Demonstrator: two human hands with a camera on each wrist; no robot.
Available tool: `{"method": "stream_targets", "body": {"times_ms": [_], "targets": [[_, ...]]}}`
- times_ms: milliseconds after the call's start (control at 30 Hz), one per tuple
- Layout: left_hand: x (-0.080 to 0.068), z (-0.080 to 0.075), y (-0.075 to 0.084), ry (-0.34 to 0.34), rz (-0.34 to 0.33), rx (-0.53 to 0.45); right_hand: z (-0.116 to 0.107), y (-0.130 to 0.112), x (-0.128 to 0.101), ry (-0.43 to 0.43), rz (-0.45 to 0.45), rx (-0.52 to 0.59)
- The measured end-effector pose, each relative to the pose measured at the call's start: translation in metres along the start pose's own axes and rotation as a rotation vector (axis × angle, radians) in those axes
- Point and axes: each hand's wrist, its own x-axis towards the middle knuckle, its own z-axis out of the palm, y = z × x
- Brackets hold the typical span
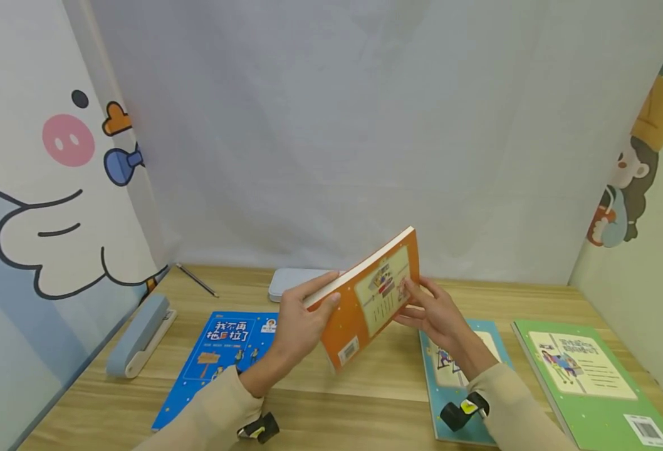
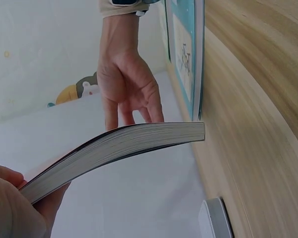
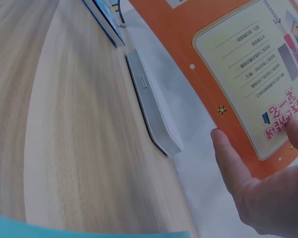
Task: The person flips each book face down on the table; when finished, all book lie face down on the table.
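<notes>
An orange book (image 1: pixel 343 319) is held up tilted above the table, its back cover with a cream panel and barcode turned toward the head camera. My left hand (image 1: pixel 303 319) grips its left end, thumb on the cover and fingers behind. At the other end my right hand (image 1: pixel 438 316) holds the book, thumb on the cover; its other fingers are partly hidden behind the edge. The left wrist view shows the page block (image 2: pixel 134 141) bending slightly between the hands. In the right wrist view, the right hand (image 3: pixel 273 198) lies at the corner of the orange cover (image 3: pixel 188 64).
A blue book (image 1: pixel 230 344) lies left, beside a blue-grey stapler (image 1: pixel 142 338). A teal book (image 1: pixel 438 401) lies under the right forearm, with a green book (image 1: pixel 591 382) farther right. A pencil (image 1: pixel 197 280) and a pale flat case (image 1: pixel 294 279) lie near the back curtain.
</notes>
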Motion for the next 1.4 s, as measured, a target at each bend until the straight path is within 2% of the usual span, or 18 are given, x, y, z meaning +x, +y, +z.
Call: {"method": "stream_targets", "body": {"times_ms": [300, 533, 733, 1000, 1200, 1400], "targets": [[0.003, -0.003, -0.004, 0.006, 0.026, 0.021, -0.004, 0.002, -0.002, 0.004, 0.019, -0.011], [0.004, -0.005, -0.007, 0.002, -0.019, 0.012, -0.01, 0.004, -0.004, 0.006, 0.03, -0.034], [0.005, -0.008, -0.012, -0.042, -0.089, 0.017, -0.014, 0.002, -0.006, -0.002, 0.036, -0.079], [-0.002, -0.015, -0.02, -0.068, -0.17, 0.015, -0.014, 0.0, -0.007, -0.008, 0.031, -0.171], [-0.007, -0.02, -0.026, -0.093, -0.245, 0.102, -0.014, -0.001, -0.005, -0.012, 0.03, -0.245], [-0.017, -0.024, -0.034, -0.172, -0.322, 0.167, -0.013, 0.0, -0.001, -0.008, 0.03, -0.321]]}}
